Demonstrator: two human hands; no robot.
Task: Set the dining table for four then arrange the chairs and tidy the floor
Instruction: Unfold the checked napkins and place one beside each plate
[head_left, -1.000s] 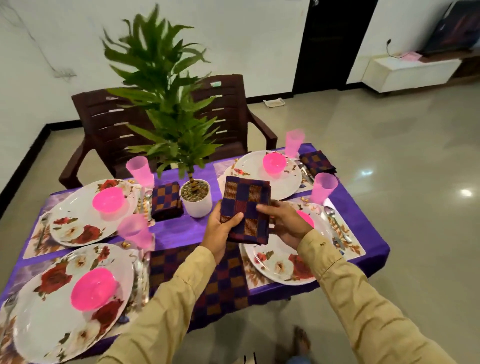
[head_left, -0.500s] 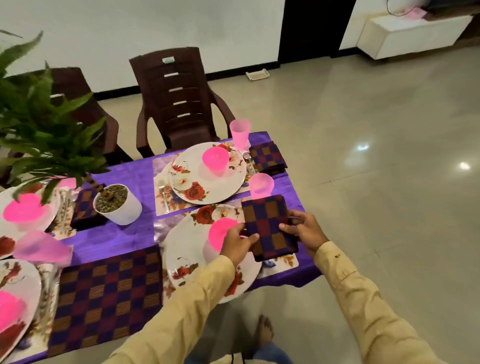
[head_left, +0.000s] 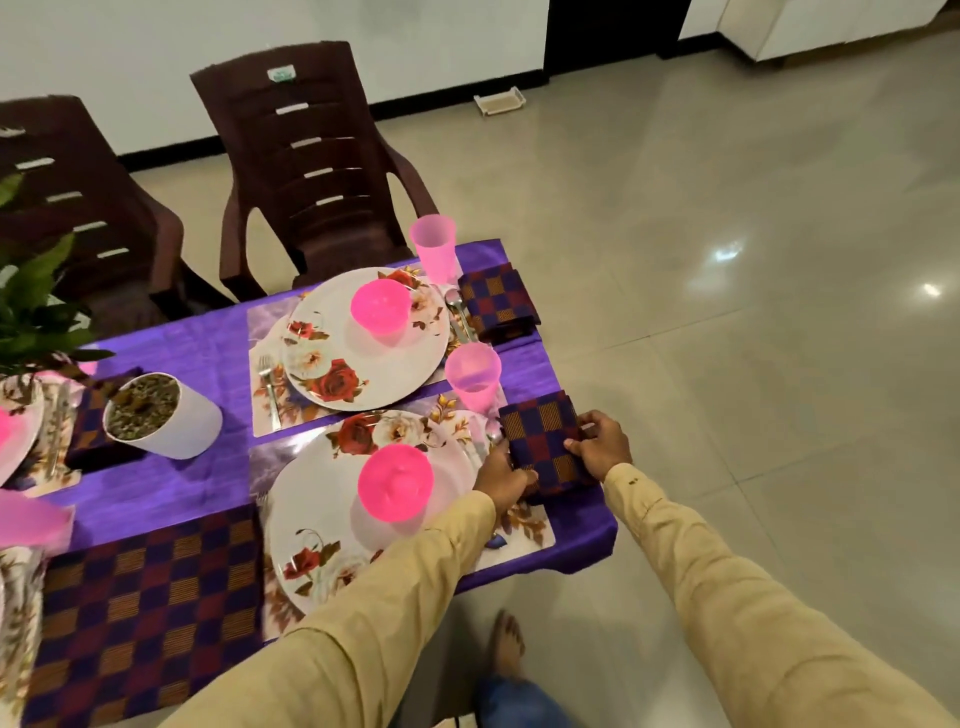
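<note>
One purple-clothed counter (head_left: 156, 483) carries a floral plate (head_left: 311, 514); just right of it, at the edge, sits a folded napkin (head_left: 545, 441) — checked purple, maroon, orange — long axis running away from the person. Left hand (head_left: 501, 475) and right hand (head_left: 602, 444) pinch its sides with curled fingers.

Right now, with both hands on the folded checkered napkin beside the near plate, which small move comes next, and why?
Probably lay the checkered napkin flat on the tablecloth and release it. The left hand and right hand pinch it right of the near plate, mirroring the far napkin.
</note>
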